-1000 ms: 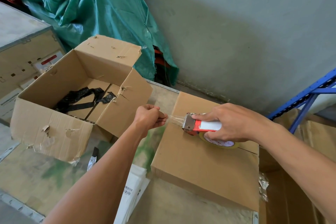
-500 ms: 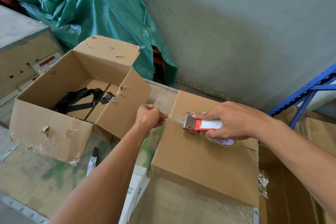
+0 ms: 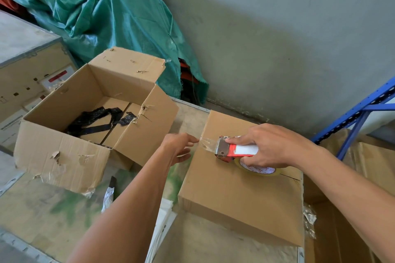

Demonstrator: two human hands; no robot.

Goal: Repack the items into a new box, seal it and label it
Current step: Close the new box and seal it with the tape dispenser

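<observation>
Locate the new box [image 3: 241, 196] on the right part of the desk [image 3: 42, 209], flaps closed, top seam apparently not yet taped. Treat as stiff corrugated board, judged light to moderate in weight, contents unseen; steady by pressing flat on the top panel beside the seam, not on the flap edges. Note the tape [image 3: 208, 145], stretched thin and clear across the box's left top edge: sticky, prone to creasing and folding on itself, so keep under tension. Note the right grip [image 3: 275, 147], wrapped round the tape dispenser [image 3: 235, 151], with the roll resting on the box top. Note the left grip [image 3: 178, 148] at the tape's free end, fingers mostly extended and blurred; cannot tell whether pinching or merely touching. Find the old box [image 3: 64, 156] just to the left, open and torn, with black plastic scraps [image 3: 94, 119] inside, and white sheets [image 3: 164, 215] at the desk's near edge.
</observation>
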